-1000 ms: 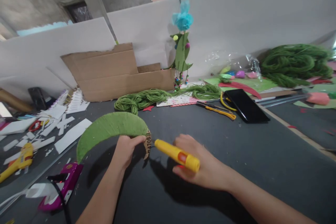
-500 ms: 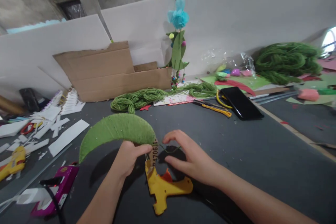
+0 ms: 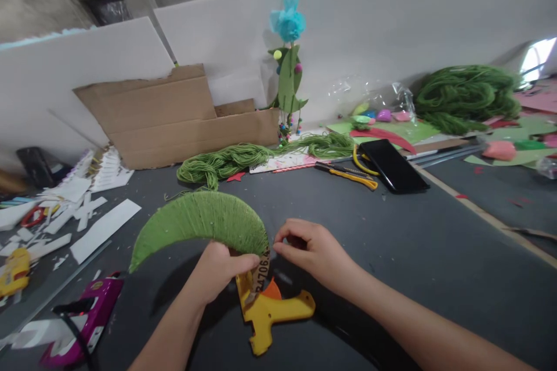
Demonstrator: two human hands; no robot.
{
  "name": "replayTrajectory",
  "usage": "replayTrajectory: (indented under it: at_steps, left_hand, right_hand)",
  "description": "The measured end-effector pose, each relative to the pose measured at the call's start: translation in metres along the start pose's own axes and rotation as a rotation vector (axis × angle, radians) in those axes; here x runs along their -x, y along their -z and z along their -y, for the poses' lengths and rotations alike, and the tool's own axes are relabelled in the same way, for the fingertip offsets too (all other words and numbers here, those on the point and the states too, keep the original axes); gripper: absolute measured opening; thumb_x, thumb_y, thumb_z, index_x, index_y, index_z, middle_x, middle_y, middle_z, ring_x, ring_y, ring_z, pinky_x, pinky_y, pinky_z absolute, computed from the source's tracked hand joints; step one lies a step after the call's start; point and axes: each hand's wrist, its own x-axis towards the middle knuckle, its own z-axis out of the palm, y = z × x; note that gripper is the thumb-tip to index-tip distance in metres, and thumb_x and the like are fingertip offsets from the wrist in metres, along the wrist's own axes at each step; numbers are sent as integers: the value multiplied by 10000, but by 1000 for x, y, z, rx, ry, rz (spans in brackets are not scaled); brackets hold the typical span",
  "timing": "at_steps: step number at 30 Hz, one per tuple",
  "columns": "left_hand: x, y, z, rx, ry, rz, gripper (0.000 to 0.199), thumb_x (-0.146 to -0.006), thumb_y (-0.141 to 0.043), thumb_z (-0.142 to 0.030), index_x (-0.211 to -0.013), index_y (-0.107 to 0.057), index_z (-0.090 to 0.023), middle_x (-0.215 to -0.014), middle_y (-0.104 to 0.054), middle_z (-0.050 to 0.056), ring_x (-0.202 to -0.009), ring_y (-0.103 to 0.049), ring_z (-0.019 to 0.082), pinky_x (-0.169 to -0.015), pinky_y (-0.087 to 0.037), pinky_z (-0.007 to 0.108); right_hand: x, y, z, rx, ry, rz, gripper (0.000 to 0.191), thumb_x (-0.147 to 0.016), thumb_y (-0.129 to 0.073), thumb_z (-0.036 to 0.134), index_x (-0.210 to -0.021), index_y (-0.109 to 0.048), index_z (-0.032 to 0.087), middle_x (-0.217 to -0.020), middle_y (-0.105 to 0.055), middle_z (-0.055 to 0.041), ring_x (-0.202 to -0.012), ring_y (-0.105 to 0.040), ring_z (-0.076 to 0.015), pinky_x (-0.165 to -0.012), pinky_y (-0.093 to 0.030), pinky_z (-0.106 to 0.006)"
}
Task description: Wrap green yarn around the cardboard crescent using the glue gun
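While my left hand (image 3: 221,266) holds the green crescent (image 3: 200,217) near its printed end, over the tabletop (image 3: 435,261), I see my right hand (image 3: 319,249) just beside it, grip narrow; whether it pinches anything, I cannot tell. Room is tight where this end overlaps the yellow glue gun (image 3: 278,313), but it is wider rightward, up to the pale strip (image 3: 478,211). Compared with one second ago, the right hand is without this gun.
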Motion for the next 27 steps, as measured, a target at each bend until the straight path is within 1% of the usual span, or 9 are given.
replayTrajectory:
  at_steps: [3,6,10,14,17,20,23,27]
  left_hand:
    - [1,-1,-1,69,36,41,102,-605,-626,-165,-684,-690,-179,-732,-691,46,-784,-600,238,-665,-453,275]
    - [1,-2,1,99,32,56,113,-600,-636,-157,-693,-697,-179,-768,-699,57,-782,-601,239,-683,-457,288]
    - [1,-1,5,131,30,90,122,-613,-642,-166,-719,-701,-176,-806,-699,61,-812,-601,242,-716,-458,299]
    - [0,0,7,208,-12,114,181,-616,-658,-150,-787,-701,-187,-854,-696,42,-832,-595,216,-785,-441,294]
    - [1,0,8,263,-16,129,190,-617,-657,-122,-789,-700,-189,-849,-695,33,-827,-591,201,-815,-426,297]
    - [2,-1,8,333,9,137,193,-612,-653,-100,-780,-698,-182,-836,-691,28,-822,-592,196,-812,-425,301]
    - [3,-3,4,415,23,151,209,-592,-657,-78,-767,-692,-187,-819,-684,11,-808,-591,191,-802,-426,302]
    - [5,-4,-2,507,60,219,245,-588,-660,-69,-795,-684,-197,-808,-670,5,-815,-583,188,-790,-420,299]
  right_hand:
    - [1,0,1,-11,-7,-57,92,-753,-567,204,-666,-584,179,-614,-495,29,-574,-424,-106,-538,-320,-224]
    - [1,-1,3,-18,-17,-78,104,-758,-557,207,-660,-580,180,-602,-501,30,-572,-438,-108,-538,-329,-222]
    - [2,-2,3,-23,-31,-92,110,-758,-553,225,-662,-583,181,-591,-512,32,-554,-440,-105,-531,-338,-219]
    - [2,-2,3,-48,-54,-90,119,-756,-549,241,-660,-581,178,-572,-496,37,-536,-423,-99,-517,-331,-214]
    - [2,-2,5,-94,-88,-77,121,-747,-550,241,-649,-573,173,-553,-467,44,-526,-400,-94,-505,-318,-210]
    - [1,-2,9,-166,-127,-69,122,-735,-552,237,-635,-562,170,-542,-438,51,-527,-383,-88,-505,-312,-208]
    - [1,-2,10,-290,-167,-35,127,-718,-565,254,-627,-557,165,-544,-425,53,-526,-367,-80,-495,-300,-202]
    - [1,-5,7,-562,-304,79,191,-685,-611,343,-659,-550,164,-527,-376,75,-452,-270,-52,-417,-203,-191]
